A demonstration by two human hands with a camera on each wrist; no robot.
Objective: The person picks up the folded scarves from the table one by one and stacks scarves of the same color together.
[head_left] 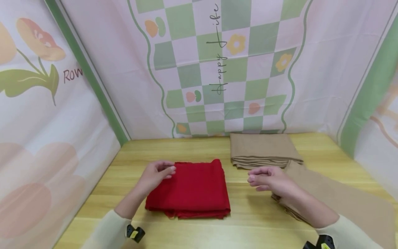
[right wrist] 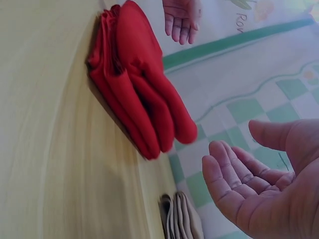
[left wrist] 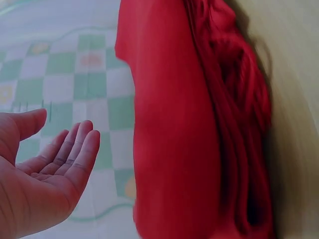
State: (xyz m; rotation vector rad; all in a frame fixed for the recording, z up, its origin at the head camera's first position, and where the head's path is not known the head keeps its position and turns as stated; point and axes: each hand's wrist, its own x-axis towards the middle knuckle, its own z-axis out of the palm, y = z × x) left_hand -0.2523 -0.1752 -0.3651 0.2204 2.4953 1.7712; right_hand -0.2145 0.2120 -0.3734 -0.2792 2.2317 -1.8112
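A folded red cloth (head_left: 192,190) lies in layers on the wooden table, its loose edges facing the near side. Over its far left part hovers my left hand (head_left: 158,174), fingers loosely bent and holding nothing; the left wrist view shows the palm apart from the red cloth (left wrist: 174,119). To the right of the cloth, my right hand (head_left: 273,180) is raised above the table, thumb and fingers spread apart and nothing between them. In the right wrist view the red cloth (right wrist: 134,84) shows its stacked folds, away from the right hand (right wrist: 254,184).
A folded brown cloth (head_left: 262,148) lies at the back right of the table (head_left: 124,173). Another brown cloth stack (head_left: 348,204) lies at the right, partly under the right forearm. Printed fabric curtains (head_left: 205,69) stand behind and at both sides.
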